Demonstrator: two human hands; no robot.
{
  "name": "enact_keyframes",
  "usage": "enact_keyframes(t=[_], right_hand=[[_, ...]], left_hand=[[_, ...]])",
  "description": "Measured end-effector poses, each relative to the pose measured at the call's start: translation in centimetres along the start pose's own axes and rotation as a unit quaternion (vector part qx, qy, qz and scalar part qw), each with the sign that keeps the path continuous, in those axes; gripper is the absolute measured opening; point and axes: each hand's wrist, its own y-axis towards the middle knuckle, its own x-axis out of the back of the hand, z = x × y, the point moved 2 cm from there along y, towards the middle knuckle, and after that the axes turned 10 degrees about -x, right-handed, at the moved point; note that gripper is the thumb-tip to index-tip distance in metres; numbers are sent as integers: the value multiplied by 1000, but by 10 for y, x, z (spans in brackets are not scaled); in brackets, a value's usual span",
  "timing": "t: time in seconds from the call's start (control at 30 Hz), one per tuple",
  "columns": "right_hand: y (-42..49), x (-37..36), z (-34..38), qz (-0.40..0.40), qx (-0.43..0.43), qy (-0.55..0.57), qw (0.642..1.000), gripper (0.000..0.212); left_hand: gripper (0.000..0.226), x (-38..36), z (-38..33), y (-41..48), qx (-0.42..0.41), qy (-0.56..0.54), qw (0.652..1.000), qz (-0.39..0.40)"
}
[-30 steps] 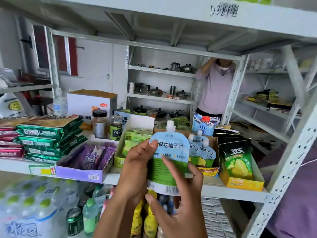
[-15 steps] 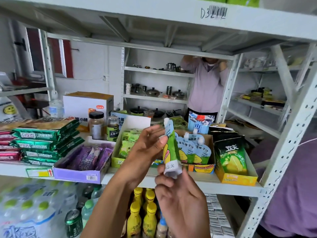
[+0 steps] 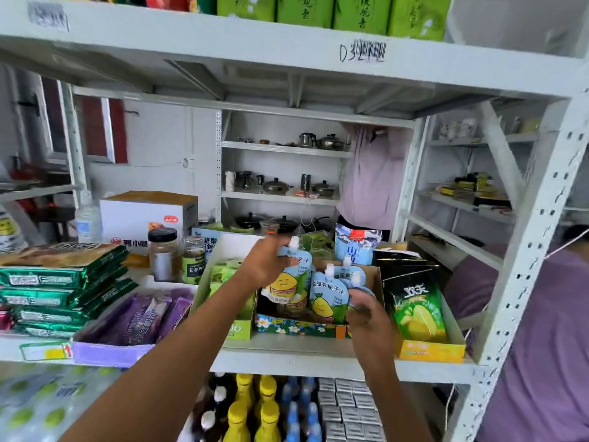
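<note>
Over the flowered box (image 3: 287, 327) on the shelf (image 3: 287, 358), your left hand (image 3: 271, 261) pinches a blue juice pouch (image 3: 288, 287) by its top, beside the white spout. The pouch hangs upright, its foot down in the box's left end. Your right hand (image 3: 369, 317) is at the box's right end, against the standing pouches (image 3: 328, 298). It is too blurred to tell whether it grips one.

Mount: one wide-angle camera on the person's head.
Facing: forward and slightly down, onto the middle shelf (image 3: 287, 358).
Nearness: close, within arm's reach; left hand (image 3: 266, 263) and right hand (image 3: 366, 317) sit mid-frame.
Edges: upper shelf (image 3: 223, 36) along the top.
</note>
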Motion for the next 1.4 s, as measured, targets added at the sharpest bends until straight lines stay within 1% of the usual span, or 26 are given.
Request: enact_keyframes(t=[0.07,0.1,0.17,0.23,0.33,0.4,0.43,0.5,0.53,0.57,0.63,0.67,0.7,0.77,0.8,0.83,0.87,0.93,1.0,1.07,1.1,1.17,1.23,1.3,1.33,1.4], right_hand=[[10,2,-1,-30,46,-102,993,40],[14,2,-1,-23,49,-130,990,45],[21,-3,-2,8,49,-161,986,45],[26,-8,-2,47,41,-198,978,34],[35,-12,-5,67,61,-237,967,21],[39,-11,-8,70,58,-232,968,14],[42,-9,-9,70,57,-223,971,16],[44,-4,-6,63,51,-200,976,13],[42,-2,-3,58,48,-182,980,13],[40,0,0,53,44,-147,987,14],[35,2,7,48,27,-60,997,16],[32,3,12,49,23,-28,998,16],[29,4,18,52,23,-8,998,15],[23,5,35,57,28,18,998,15],[20,5,45,60,29,29,997,14],[17,6,55,66,32,40,997,15],[14,8,62,73,34,46,996,16],[10,11,72,90,29,65,993,15],[6,15,75,100,8,95,990,11],[4,17,74,105,-22,135,985,8],[3,18,72,103,-39,155,982,10],[1,18,71,99,-61,186,976,23],[-4,18,71,97,-50,177,978,31],[-11,14,70,97,-22,124,987,23],[-16,10,69,100,-10,92,991,21],[-26,1,67,109,4,45,993,34]], left_hand=[[13,-11,9,2,17,41,999,30],[13,-17,15,1,32,48,997,51],[27,-29,23,-5,48,39,995,72],[36,-35,31,-12,59,23,997,43],[47,-35,41,-17,84,42,996,8],[67,-33,43,-20,63,79,995,1],[76,-32,41,-22,46,99,994,-12],[85,-30,34,-29,19,104,993,-55],[82,-28,27,-33,-3,86,993,-85],[72,-27,18,-38,-39,67,990,-118],[44,-27,-7,-47,-137,38,975,-169],[34,-28,-19,-52,-170,24,969,-177],[30,-32,-28,-56,-181,6,968,-174],[38,-43,-37,-62,-129,-45,981,-140],[44,-47,-38,-64,-83,-83,986,-115],[44,-51,-38,-68,-38,-137,986,-87],[37,-54,-38,-71,1,-205,977,-61],[21,-54,-39,-80,65,-330,941,-34],[23,-54,-38,-89,107,-409,906,-23],[26,-56,-35,-96,119,-465,877,-15],[26,-57,-36,-99,122,-489,864,-16],[24,-59,-36,-103,120,-503,855,-36],[20,-62,-32,-105,116,-479,866,-82],[17,-65,-27,-106,97,-418,892,-143],[16,-65,-27,-106,77,-366,911,-174],[17,-67,-29,-108,33,-257,941,-216]])
